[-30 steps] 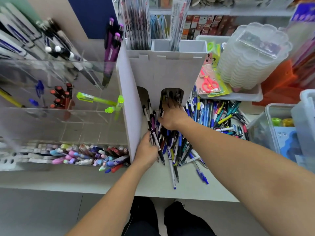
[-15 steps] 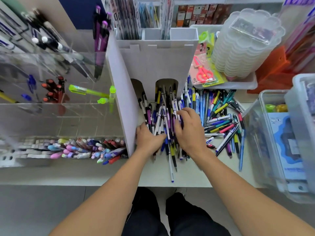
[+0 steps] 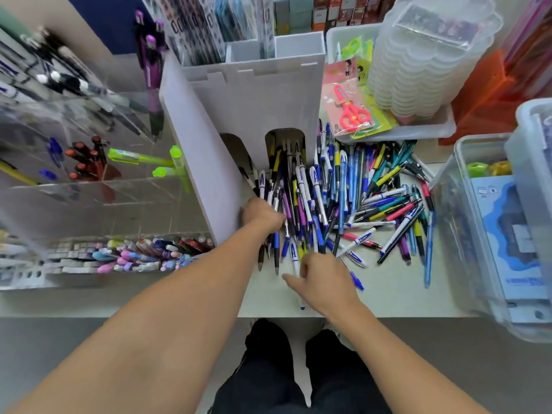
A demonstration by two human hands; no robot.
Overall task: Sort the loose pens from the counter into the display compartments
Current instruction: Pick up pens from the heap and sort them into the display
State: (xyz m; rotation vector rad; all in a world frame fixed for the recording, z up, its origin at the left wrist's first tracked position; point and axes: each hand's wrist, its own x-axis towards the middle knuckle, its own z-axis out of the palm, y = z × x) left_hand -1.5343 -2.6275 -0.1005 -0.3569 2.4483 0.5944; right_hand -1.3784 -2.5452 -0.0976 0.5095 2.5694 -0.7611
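Lay heaped on the counter before the white display stand: loose pens, some reaching into its right arched opening. Stood left of the stand: clear compartments. Sat right of it: packaged scissors, stacked tubs.

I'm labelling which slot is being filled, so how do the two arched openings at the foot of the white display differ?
The right arched opening has pen ends packed into it; the left arched opening looks dark, with at most one pen at its mouth. The right one faces the camera squarely; the left is partly cut off by the white side panel. Both share the arch shape in the same white front wall.
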